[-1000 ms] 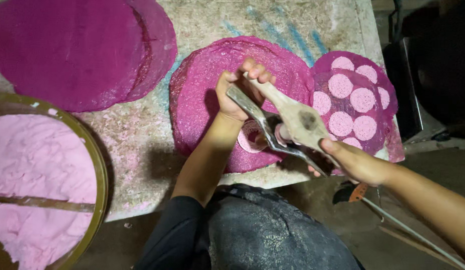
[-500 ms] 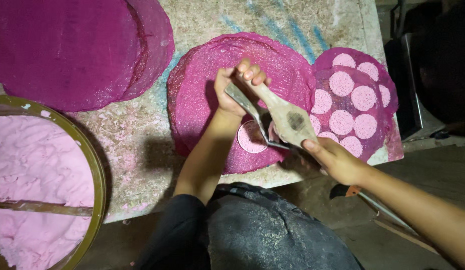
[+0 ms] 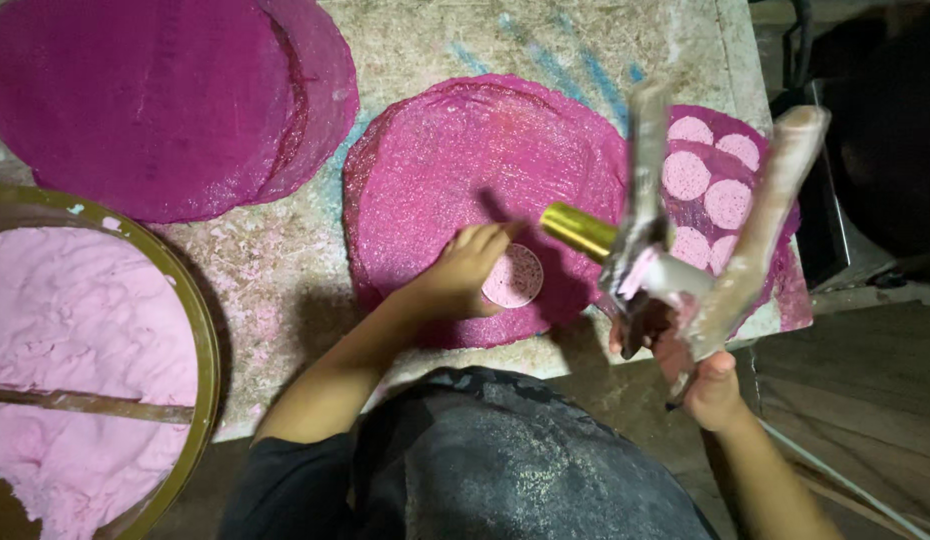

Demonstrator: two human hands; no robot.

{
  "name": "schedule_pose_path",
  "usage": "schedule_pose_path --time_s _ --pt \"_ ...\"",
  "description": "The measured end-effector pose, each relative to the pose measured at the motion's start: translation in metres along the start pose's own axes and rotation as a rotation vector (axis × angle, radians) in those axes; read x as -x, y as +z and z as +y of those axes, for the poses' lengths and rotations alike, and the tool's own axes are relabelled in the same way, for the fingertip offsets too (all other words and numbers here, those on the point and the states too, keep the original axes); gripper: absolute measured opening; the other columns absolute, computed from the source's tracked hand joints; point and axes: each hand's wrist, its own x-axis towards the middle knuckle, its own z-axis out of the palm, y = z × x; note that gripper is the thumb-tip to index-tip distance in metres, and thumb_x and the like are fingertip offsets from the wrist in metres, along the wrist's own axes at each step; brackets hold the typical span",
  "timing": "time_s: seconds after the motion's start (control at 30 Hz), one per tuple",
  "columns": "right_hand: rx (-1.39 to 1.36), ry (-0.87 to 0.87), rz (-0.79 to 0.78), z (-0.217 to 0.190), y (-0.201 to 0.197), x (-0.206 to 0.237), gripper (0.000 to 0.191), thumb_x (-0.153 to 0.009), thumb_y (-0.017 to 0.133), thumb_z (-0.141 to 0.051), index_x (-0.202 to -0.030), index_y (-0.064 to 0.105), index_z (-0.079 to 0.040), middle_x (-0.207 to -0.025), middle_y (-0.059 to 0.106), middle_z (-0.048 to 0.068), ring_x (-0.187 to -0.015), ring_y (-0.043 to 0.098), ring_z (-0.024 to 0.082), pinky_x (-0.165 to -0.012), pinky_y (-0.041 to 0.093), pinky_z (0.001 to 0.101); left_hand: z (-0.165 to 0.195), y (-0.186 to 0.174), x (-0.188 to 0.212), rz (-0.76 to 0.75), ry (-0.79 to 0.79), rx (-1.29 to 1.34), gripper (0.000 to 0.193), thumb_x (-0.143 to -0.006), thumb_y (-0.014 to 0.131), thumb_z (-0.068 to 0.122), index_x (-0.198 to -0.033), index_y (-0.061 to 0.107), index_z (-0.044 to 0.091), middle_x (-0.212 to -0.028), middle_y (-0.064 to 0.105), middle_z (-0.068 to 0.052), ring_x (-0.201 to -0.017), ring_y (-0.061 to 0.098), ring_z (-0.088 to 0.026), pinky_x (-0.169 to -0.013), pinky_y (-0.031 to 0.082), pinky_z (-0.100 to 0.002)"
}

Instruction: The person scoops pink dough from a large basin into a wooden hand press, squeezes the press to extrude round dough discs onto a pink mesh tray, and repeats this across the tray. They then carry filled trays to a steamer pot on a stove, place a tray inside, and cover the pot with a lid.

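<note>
My left hand [image 3: 461,268] rests on a round magenta sheet [image 3: 455,170] on the stone table, fingers touching a small pale pink disc [image 3: 513,277] cut into it. My right hand [image 3: 707,385] grips a metal press tool [image 3: 675,240] with a wooden handle and a brass tube cutter, lifted above the table's front edge to the right of the disc. Another magenta sheet [image 3: 770,270] to the right shows several pale round cut-outs.
A stack of large dark magenta sheets [image 3: 155,100] lies at the back left. A big olive-rimmed bowl [image 3: 207,340] of pale pink paste with a stick across it stands at the left. The table edge runs close to my dark-clothed lap.
The press tool has been lifted off the sheet and swung up to the right. A pale pink disc now shows where it pressed. My left hand slid down beside the disc.
</note>
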Motion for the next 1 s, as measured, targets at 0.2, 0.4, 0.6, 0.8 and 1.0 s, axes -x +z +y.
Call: schedule_pose_path --time_s 0.2,0.4,0.6,0.8,1.0 --pt "-0.131 -0.046 0.186 -0.012 0.021 0.005 0.123 -0.075 0.061 -0.091 -0.156 0.039 -0.002 -0.130 0.054 0.012 -0.102 0.056 0.030 -0.084 0.048 0.0494 -0.002 0.009 -0.001 0.014 -0.015 0.091 0.127 -0.065 0.092 0.027 -0.162 0.013 0.008 -0.153 0.040 -0.020 -0.139 0.034 -0.038 -0.117 0.028 -0.051" --pt "-0.076 -0.026 0.251 -0.011 0.012 0.017 0.126 -0.072 0.056 -0.097 -0.148 0.043 0.002 -0.129 0.054 0.012 -0.106 0.055 0.030 -0.090 0.046 0.0474 -0.031 -0.021 0.037 0.226 -0.104 0.214 0.128 -0.063 0.094 0.022 -0.162 0.014 0.008 -0.155 0.042 -0.020 -0.135 0.037 -0.041 -0.115 0.032 -0.049" --pt "0.014 -0.027 0.212 -0.004 0.020 0.005 0.119 -0.075 0.055 -0.093 -0.150 0.043 -0.002 -0.122 0.057 0.013 -0.095 0.059 0.028 -0.080 0.051 0.0471 -0.031 -0.020 0.068 0.316 -0.138 0.088 0.128 -0.059 0.094 0.023 -0.161 0.018 0.006 -0.153 0.046 -0.019 -0.135 0.040 -0.041 -0.117 0.034 -0.047" --pt "0.302 0.114 -0.242 -0.002 0.019 -0.039 0.097 -0.096 0.024 -0.084 -0.141 0.051 -0.003 -0.108 0.066 0.010 -0.094 0.066 0.020 -0.085 0.059 0.0351 -0.013 -0.062 0.050 0.365 -0.042 0.724 0.115 -0.078 0.086 0.046 -0.163 0.020 0.006 -0.166 0.029 -0.021 -0.155 0.026 -0.040 -0.126 0.022 -0.047" --pt "0.081 0.957 -0.430 -0.012 0.034 -0.094 0.080 -0.098 0.011 -0.060 -0.126 0.054 0.001 -0.102 0.073 0.016 -0.097 0.073 0.028 -0.092 0.062 0.0387 0.003 -0.073 0.021 0.161 0.806 1.990 0.088 -0.093 0.062 0.066 -0.159 0.041 0.012 -0.142 0.056 -0.012 -0.140 0.051 -0.030 -0.126 0.033 -0.045"
